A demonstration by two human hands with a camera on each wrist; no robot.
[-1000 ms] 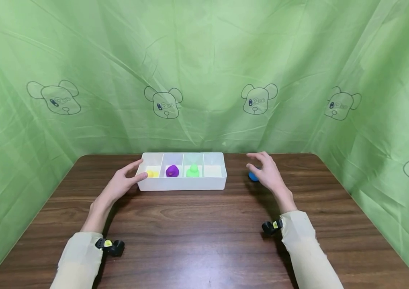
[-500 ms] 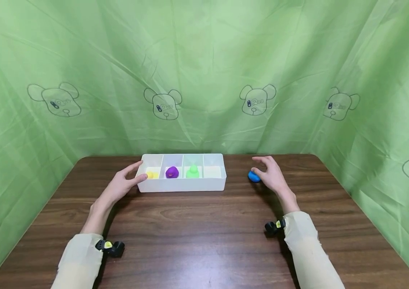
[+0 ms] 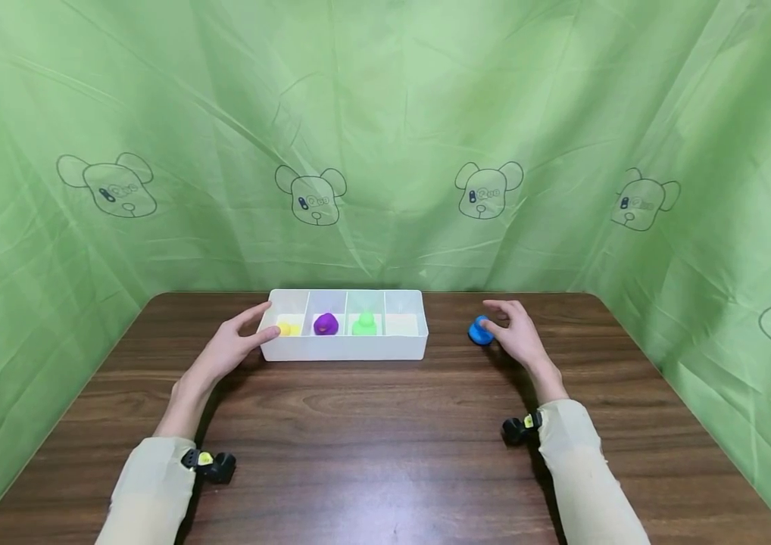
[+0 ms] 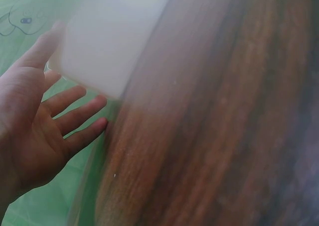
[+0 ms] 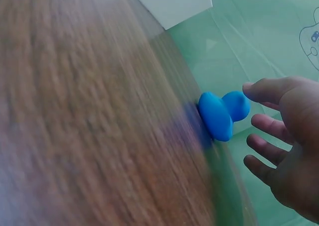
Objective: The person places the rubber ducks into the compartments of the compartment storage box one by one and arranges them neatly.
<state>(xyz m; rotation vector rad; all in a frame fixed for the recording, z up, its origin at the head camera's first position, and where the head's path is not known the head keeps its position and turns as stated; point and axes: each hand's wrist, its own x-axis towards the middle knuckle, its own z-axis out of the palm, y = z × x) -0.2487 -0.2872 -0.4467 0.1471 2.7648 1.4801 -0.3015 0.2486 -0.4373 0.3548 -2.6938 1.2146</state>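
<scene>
In the head view, a blue toy duck (image 3: 480,331) sits on the wooden table right of a long white divided box (image 3: 343,348). My right hand (image 3: 522,337) is just beside the duck. In the right wrist view its thumb (image 5: 259,90) is near the duck's round head, fingers apart; whether it touches cannot be told. My left hand (image 3: 225,348) is at the box's left end, thumb at the front corner, index fingertip near the back one. Its other fingers (image 4: 82,114) extend loosely in the left wrist view. A yellow toy (image 3: 288,330), a purple duck (image 3: 326,324) and a green duck (image 3: 364,325) occupy separate compartments.
The rightmost compartment (image 3: 401,324) shows only its pale floor. Behind the table (image 3: 372,439) hangs a green curtain (image 3: 385,151) with bear drawings, close to the back edge. Both wrists carry small black cameras.
My right hand has drawn back to the right from over the blue duck, whose head and body show more plainly now. My left hand has stayed at the box end.
</scene>
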